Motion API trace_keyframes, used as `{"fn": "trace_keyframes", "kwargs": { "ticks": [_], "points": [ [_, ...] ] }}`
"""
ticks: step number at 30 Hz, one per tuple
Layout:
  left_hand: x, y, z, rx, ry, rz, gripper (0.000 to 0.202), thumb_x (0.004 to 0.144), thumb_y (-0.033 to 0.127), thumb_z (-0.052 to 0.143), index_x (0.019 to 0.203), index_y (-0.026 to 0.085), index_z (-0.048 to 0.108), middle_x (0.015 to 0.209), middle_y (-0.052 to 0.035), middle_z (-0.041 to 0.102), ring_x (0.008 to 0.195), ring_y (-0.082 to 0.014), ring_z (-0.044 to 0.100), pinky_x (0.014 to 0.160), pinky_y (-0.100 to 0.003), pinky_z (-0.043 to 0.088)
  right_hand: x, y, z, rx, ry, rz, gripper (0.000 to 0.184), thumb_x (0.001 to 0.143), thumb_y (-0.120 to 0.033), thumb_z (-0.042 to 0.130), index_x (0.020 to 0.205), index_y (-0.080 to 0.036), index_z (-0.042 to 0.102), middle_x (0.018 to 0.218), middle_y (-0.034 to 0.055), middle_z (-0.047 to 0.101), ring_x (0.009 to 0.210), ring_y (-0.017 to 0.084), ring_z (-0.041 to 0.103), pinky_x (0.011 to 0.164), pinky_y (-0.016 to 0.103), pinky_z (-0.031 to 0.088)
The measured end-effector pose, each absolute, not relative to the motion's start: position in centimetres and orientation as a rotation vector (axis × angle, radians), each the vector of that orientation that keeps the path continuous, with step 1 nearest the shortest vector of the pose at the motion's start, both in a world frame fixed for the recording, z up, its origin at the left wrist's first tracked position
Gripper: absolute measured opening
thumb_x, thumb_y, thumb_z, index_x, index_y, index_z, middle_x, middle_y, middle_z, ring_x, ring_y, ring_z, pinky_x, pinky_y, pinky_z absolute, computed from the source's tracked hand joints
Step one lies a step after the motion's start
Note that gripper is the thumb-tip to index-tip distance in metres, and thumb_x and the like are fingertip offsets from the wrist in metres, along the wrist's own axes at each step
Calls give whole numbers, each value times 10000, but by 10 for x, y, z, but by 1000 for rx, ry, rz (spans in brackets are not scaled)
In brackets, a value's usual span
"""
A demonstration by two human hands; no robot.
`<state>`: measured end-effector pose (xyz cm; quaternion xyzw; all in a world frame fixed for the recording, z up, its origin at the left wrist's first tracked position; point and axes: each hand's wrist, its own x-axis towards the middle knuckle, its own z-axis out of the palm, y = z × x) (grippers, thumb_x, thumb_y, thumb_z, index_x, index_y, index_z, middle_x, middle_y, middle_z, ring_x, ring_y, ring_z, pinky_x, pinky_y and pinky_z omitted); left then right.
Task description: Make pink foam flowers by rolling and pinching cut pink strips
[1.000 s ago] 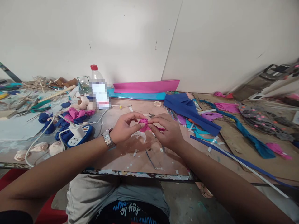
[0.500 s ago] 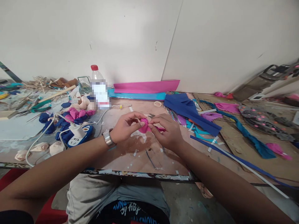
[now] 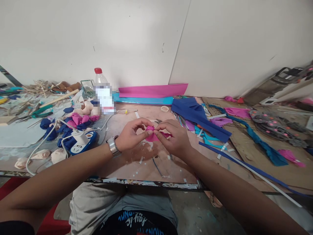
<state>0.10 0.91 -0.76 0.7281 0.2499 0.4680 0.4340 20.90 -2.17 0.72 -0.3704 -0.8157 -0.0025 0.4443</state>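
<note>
- Nearest: grey trousers [image 3: 90, 202] and a dark shirt [image 3: 117, 225] with blue and white lettering, below the front edge of the worktop [image 3: 124, 169].
- Blue strip [image 3: 244, 166] and a thin white stick [image 3: 266, 181] run slantwise at the right, over the front edge.
- Left hand [image 3: 129, 134], metal watch [image 3: 113, 146] on its wrist: thumb and fingers clamped on the pink cloth [image 3: 153, 137].
- Right hand [image 3: 176, 138]: thumb and fingertips also pinched on it, tips just beside the left thumb.
- Pink cloth: between the two hands, above the middle of the worktop; bunched at the top, smoother below, a further end showing by the right palm.
- Left of the watch: blue socket block [image 3: 91, 143] with a white plug [image 3: 80, 137] in it; cream rolls [image 3: 41, 154] lie nearer the edge, dark blue bundles [image 3: 66, 141] and pink bundles [image 3: 79, 118] beside and behind.
- Grey metal tips [image 3: 157, 121] show just behind the right hand — rest of the tool hidden.
- Farther: cream ring [image 3: 164, 109]; dark blue cloth [image 3: 192, 111] to its right; teal twisted cloth [image 3: 259, 143] on cardboard [image 3: 241, 156].
- Back: red-capped bottle [image 3: 98, 70] — lower part blurred; pink sheet [image 3: 153, 90] against the pale wall [image 3: 146, 39].
</note>
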Motion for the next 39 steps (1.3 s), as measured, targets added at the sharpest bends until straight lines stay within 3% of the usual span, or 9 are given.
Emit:
{"fn": "trace_keyframes", "kwargs": {
  "ticks": [10, 16, 21, 29, 34, 37, 39],
  "points": [
    [-2, 11, -8, 1724, 574, 1153, 242, 914, 321, 710, 1104, 180, 662, 1011, -70, 680, 888, -157, 633, 802, -283, 504, 210, -21, 8, -895, -2043, 17, 102, 974, -321, 654, 933, -232, 682, 903, 47, 744, 867, 214, 684, 814, 376, 507],
    [-3, 12, -10, 1730, 536, 1126, 196, 928, 313, 702, 1044, 158, 669, 999, -73, 707, 903, -153, 654, 825, -283, 506, 211, -20, 7, -894, -2027, 10, 145, 970, -348, 665, 897, -224, 680, 864, 40, 730, 842, 207, 671, 802, 365, 498],
    [-2, 11, -9, 1741, 493, 1111, 227, 941, 320, 685, 1107, 166, 677, 1086, -98, 730, 978, -175, 680, 845, -289, 507, 211, -19, 7, -933, -2008, 35, 187, 953, -382, 686, 860, -220, 670, 825, 34, 710, 803, 208, 647, 776, 363, 480],
    [2, 2, -6, 1519, 461, 984, 425, 949, 381, 673, 1296, 235, 477, 1116, -86, 731, 984, -182, 686, 847, -298, 521, 212, -18, 8, -903, -2165, 103, 241, 995, -355, 612, 1197, -240, 676, 1005, 67, 677, 975, 238, 634, 883, 398, 461],
    [6, 0, -5, 1489, 462, 978, 501, 919, 419, 706, 1321, 233, 472, 1080, -82, 708, 985, -192, 675, 862, -314, 518, 212, -18, 6, -872, -2185, 113, 261, 1027, -336, 530, 1225, -231, 664, 1136, 105, 655, 1082, 258, 617, 940, 427, 465],
    [6, 6, -9, 1464, 516, 1077, 428, 894, 431, 732, 1215, 229, 535, 1083, -61, 675, 993, -173, 644, 873, -300, 495, 213, -17, 5, -889, -2088, 121, 224, 1013, -341, 564, 1187, -227, 647, 1122, 101, 671, 1068, 261, 622, 940, 429, 478],
    [5, 13, -12, 1447, 600, 1189, 327, 880, 441, 742, 1028, 205, 571, 947, -14, 632, 864, -130, 594, 804, -264, 469, 214, -16, 6, -909, -2018, 104, 198, 995, -345, 603, 1149, -227, 641, 1072, 89, 678, 1021, 256, 627, 905, 418, 492]
  ]
}}
